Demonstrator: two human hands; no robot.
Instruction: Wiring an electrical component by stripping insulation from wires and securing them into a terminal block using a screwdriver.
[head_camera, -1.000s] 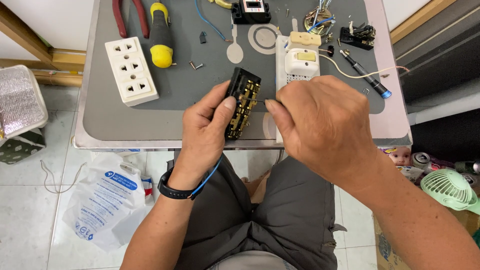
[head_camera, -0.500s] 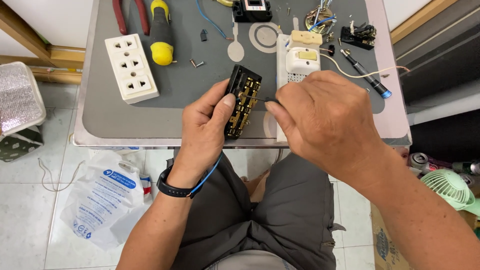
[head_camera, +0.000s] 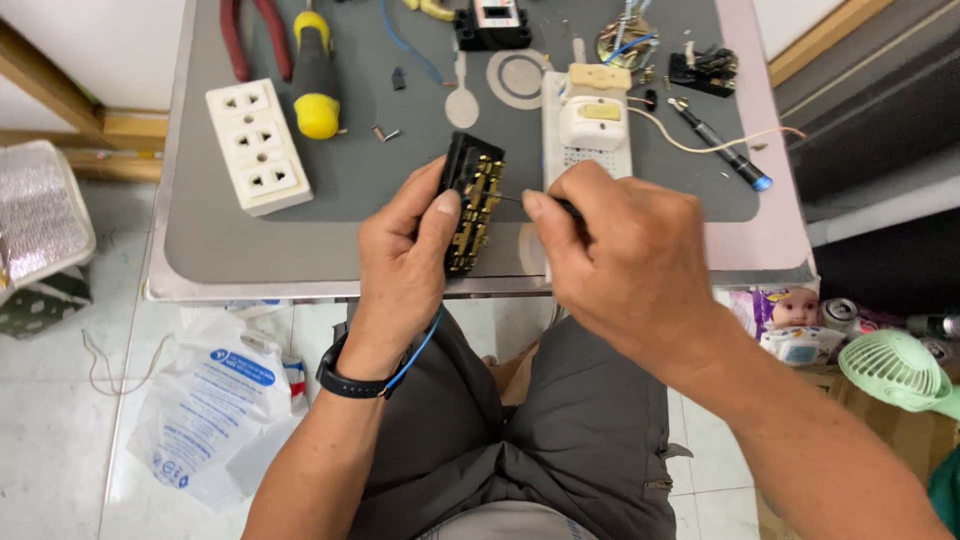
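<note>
My left hand (head_camera: 405, 262) grips a black socket insert with brass contacts (head_camera: 470, 200), held on edge above the near rim of the small grey table (head_camera: 250, 250). My right hand (head_camera: 625, 265) is closed around a thin screwdriver (head_camera: 512, 198), whose metal tip touches the brass contacts from the right. Most of the screwdriver's handle is hidden inside my fist. A black band and a blue cord circle my left wrist.
On the table lie a white triple socket cover (head_camera: 258, 146), a yellow-handled screwdriver (head_camera: 315, 75), red pliers (head_camera: 250, 35), a white socket base (head_camera: 590, 125), a blue-tipped tester pen (head_camera: 722, 145) and small screws (head_camera: 385, 133). A plastic bag (head_camera: 215, 400) lies on the floor at left, a green fan (head_camera: 895, 368) at right.
My right hand shifted slightly right, so the thin screwdriver shaft now shows between it and the insert. The left hand keeps the insert in the same place.
</note>
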